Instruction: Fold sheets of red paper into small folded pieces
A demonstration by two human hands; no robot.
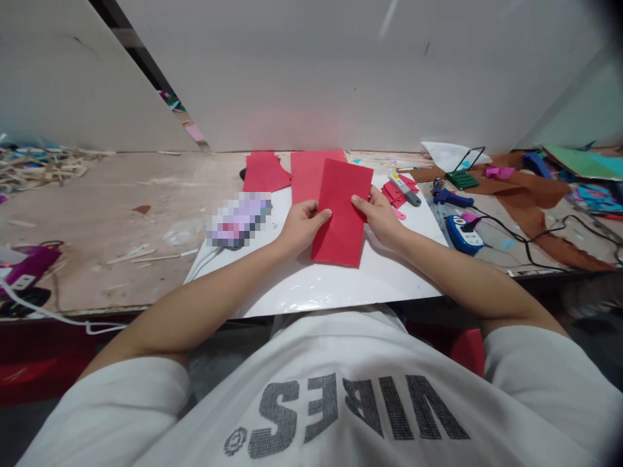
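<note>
I hold the red rectangular sheet over the white board, my left hand pinching one long edge and my right hand the other, thumbs on its face. Squeezing inward could bow or crease it; a slack pinch could let it slip askew. Just behind lies another red sheet, so alike in colour that I might misread where one edge ends. Near my right hand, a grey-handled cutter lies by red scraps; a careless knuckle could get nicked if its blade is out, which I can't tell. On the left, my forearm could snag the white cable and drag the pixelated phone. Farther right, a tugged black cord could shift the blue glue gun on the bench.
</note>
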